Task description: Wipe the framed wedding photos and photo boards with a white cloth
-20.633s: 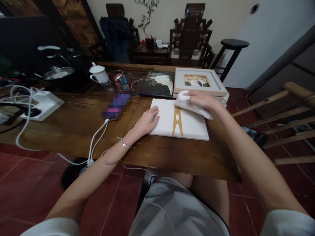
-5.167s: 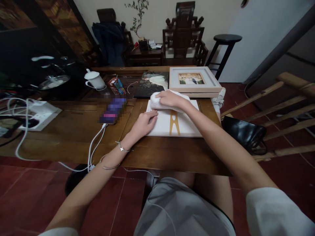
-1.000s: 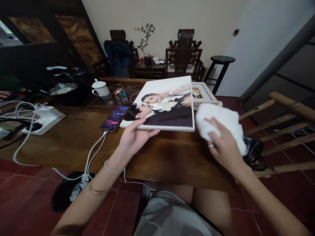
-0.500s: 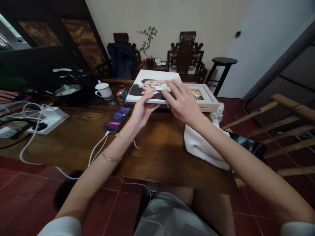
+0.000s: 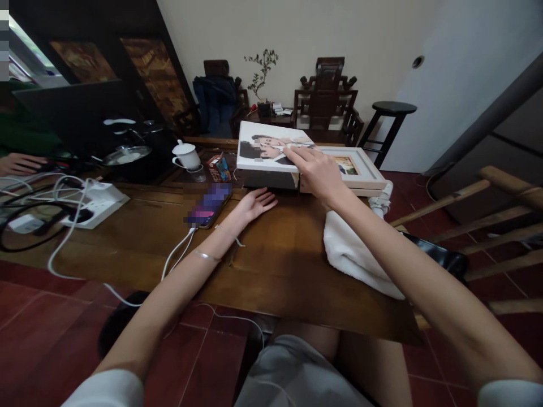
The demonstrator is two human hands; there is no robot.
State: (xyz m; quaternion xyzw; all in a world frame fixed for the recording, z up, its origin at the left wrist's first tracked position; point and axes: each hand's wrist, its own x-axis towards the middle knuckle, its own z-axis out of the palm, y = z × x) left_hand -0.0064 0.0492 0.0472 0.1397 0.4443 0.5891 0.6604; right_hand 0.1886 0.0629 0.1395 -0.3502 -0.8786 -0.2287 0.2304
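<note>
A white-edged photo panel (image 5: 271, 135) with a portrait of two people on its face sits at the table's far side. Directly below its front edge is a dark-sided piece (image 5: 271, 180), whose kind I cannot make out. My right hand (image 5: 318, 169) is closed over the panel's near right part, fingers together on the face and thumb hidden. Just in front, my left hand (image 5: 257, 204) is open and holds nothing, palm turned up and fingers apart. To the right of the panel lies a pale picture frame (image 5: 367, 164), partly behind my right hand.
A phone (image 5: 210, 206) on a white cable lies beside my left forearm. Further left are a lidded white cup (image 5: 185, 155), a small box (image 5: 219, 168) and a power strip (image 5: 95, 206). A white cloth (image 5: 360, 254) lies at right. At far left, another person's hand (image 5: 21, 164) shows.
My left hand has let go of the photo panel and dropped toward the table. The panel has shifted slightly right. My right hand stays on it, its fingers closer together.
</note>
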